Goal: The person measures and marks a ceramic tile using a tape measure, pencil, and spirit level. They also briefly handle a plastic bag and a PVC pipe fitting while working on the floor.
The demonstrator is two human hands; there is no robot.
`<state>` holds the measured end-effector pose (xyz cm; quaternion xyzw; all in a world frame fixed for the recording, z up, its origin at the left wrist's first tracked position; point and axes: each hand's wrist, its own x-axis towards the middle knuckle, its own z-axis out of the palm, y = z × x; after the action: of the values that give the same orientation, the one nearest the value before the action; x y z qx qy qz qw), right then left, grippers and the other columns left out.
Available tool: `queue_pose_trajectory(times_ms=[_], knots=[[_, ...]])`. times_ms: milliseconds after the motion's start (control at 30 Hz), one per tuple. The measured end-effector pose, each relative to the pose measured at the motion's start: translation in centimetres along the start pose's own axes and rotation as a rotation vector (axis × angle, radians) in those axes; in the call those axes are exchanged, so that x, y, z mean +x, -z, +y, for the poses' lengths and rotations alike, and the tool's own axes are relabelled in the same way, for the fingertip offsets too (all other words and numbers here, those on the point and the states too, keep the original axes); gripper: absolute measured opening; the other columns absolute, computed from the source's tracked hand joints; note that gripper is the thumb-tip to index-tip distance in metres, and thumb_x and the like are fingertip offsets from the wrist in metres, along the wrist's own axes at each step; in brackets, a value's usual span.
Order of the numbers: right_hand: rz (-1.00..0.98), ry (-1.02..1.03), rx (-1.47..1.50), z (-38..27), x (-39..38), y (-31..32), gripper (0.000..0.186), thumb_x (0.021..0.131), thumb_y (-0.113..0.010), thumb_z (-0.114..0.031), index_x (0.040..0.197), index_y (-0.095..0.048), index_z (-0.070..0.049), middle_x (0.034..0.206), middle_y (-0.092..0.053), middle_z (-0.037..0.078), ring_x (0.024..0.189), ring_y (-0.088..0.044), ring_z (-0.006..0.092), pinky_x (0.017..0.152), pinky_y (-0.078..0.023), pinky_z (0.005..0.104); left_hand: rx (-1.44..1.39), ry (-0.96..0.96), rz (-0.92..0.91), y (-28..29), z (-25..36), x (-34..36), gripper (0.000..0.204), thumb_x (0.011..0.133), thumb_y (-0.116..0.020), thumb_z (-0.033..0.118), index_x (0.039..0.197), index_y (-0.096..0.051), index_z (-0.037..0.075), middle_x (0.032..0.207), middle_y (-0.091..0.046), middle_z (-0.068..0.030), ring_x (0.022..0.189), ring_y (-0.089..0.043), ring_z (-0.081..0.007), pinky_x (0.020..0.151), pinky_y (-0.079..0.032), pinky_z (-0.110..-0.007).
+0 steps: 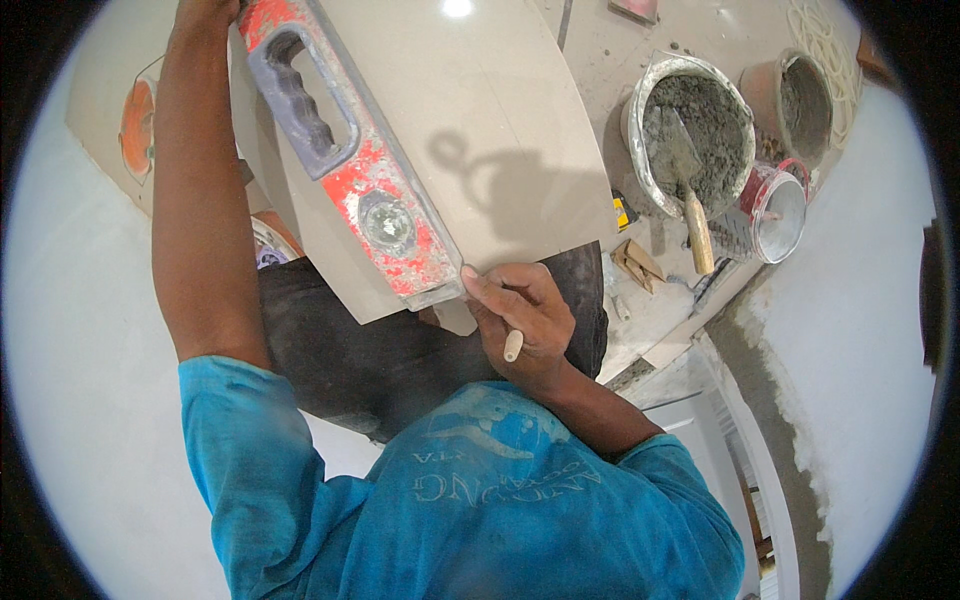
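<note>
A worn red spirit level (375, 195) with a grey handle lies along a large glossy beige tile (540, 130), which rests over my dark-trousered legs. Only the edge of my left hand (212, 9) shows, beside the level's far end; its fingers are cut off by the top of the picture. Close to me, my right hand (525, 315) is closed around a pencil (514, 346), whose pale blunt end points back toward me. The thumb and forefinger of that hand touch the level's near corner. The pencil's tip is hidden.
On the right stands a bucket of grey mortar (735, 105) with a trowel (697, 225) stuck in it. Behind it is another bucket (800, 100), with a red-rimmed pail (780, 215) nearer. A coiled pale hose (825, 50) lies behind. An orange bowl (137, 125) is at far left.
</note>
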<state>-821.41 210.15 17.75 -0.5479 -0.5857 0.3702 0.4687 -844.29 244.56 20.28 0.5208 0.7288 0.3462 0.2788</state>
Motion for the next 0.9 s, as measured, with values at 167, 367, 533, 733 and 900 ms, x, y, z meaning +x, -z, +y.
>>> queue_pose_trajectory(times_ms=[167, 367, 533, 733, 900], knots=[[-0.023, -0.013, -0.029, 0.5, -0.5, 0.0, 0.043, 0.071, -0.083, 0.000, 0.113, -0.073, -0.009, 0.090, -0.065, 0.009, 0.074, -0.066, 0.0173, 0.057, -0.053, 0.0286, 0.048, 0.049, -0.012, 0.1, 0.0, 0.2, 0.050, 0.088, -0.066, 0.026, 0.125, -0.060, -0.006, 0.090, -0.065, -0.0118, 0.075, -0.059, -0.0190, 0.061, -0.049, -0.035], [-0.077, -0.011, -0.176, -0.2, -0.4, 0.5, 0.024, 0.076, -0.078, 0.002, 0.098, -0.076, -0.007, 0.080, -0.064, 0.009, 0.070, -0.062, 0.0209, 0.062, -0.051, 0.0304, 0.524, -0.077, 0.175, 0.1, -1.9, 1.5, 0.081, 0.076, -0.076, 0.051, 0.140, -0.054, 0.007, 0.126, -0.063, -0.0242, 0.117, -0.062, -0.0356, 0.097, -0.051, -0.044], [-0.049, 0.008, -0.198, -0.6, -0.1, 0.1, 0.028, 0.075, -0.078, 0.007, 0.100, -0.075, -0.005, 0.083, -0.064, 0.009, 0.070, -0.062, 0.0184, 0.060, -0.050, 0.0270, 0.222, 0.019, 0.093, 0.1, -3.5, 2.1, 0.085, 0.072, -0.072, 0.049, 0.146, -0.048, 0.015, 0.147, -0.032, -0.0270, 0.135, -0.033, -0.0458, 0.109, -0.033, -0.056], [0.019, 0.047, -0.071, -0.1, -0.2, -0.4, 0.030, 0.074, -0.079, 0.008, 0.101, -0.074, -0.004, 0.087, -0.063, 0.008, 0.070, -0.061, 0.0151, 0.058, -0.047, 0.0237, 0.245, 0.035, 0.099, 0.5, -2.5, 1.8, 0.084, 0.072, -0.072, 0.046, 0.146, -0.047, 0.015, 0.147, -0.031, -0.0241, 0.136, -0.029, -0.0431, 0.110, -0.030, -0.054], [0.024, 0.074, -0.063, 0.1, -0.1, -0.2, 0.031, 0.074, -0.079, 0.009, 0.101, -0.074, -0.004, 0.088, -0.062, 0.008, 0.069, -0.060, 0.0148, 0.057, -0.047, 0.0240, 0.251, 0.037, 0.108, 0.3, -2.0, 1.4, 0.084, 0.072, -0.071, 0.046, 0.147, -0.047, 0.015, 0.147, -0.031, -0.0235, 0.136, -0.029, -0.0429, 0.111, -0.029, -0.054]])
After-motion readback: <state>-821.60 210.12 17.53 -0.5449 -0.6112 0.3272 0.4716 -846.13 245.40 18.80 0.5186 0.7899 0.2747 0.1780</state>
